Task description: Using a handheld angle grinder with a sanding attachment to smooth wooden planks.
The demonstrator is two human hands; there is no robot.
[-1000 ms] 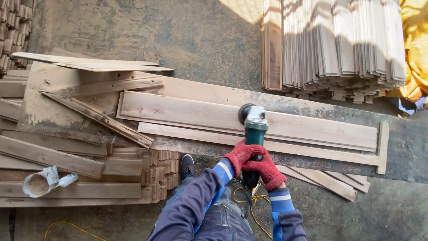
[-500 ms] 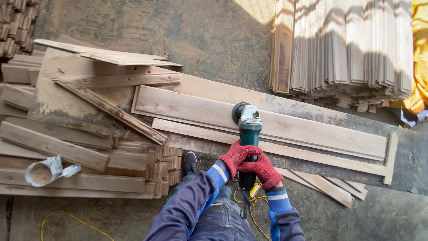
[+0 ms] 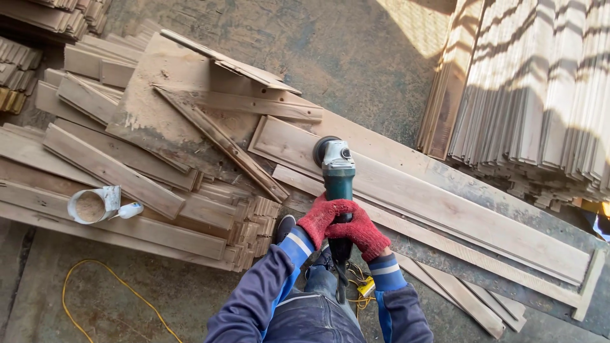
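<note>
Both of my hands wear red gloves and grip the body of a green angle grinder. My left hand wraps the handle from the left, my right hand from the right and slightly lower. The grinder's round black head rests on a long pale wooden plank that lies diagonally on a low workbench. A thinner strip lies alongside the plank's near edge. The tool's black cord hangs down between my arms.
Rough planks are piled at left, with a dust-filled white cut container on top. A tall stack of thin boards stands at right. A yellow cable loops on the concrete floor. My shoe is beside the stack.
The grinder has slid leftward along the plank toward its left end. The view has tilted and shifted, so the plank now runs more steeply down to the right.
</note>
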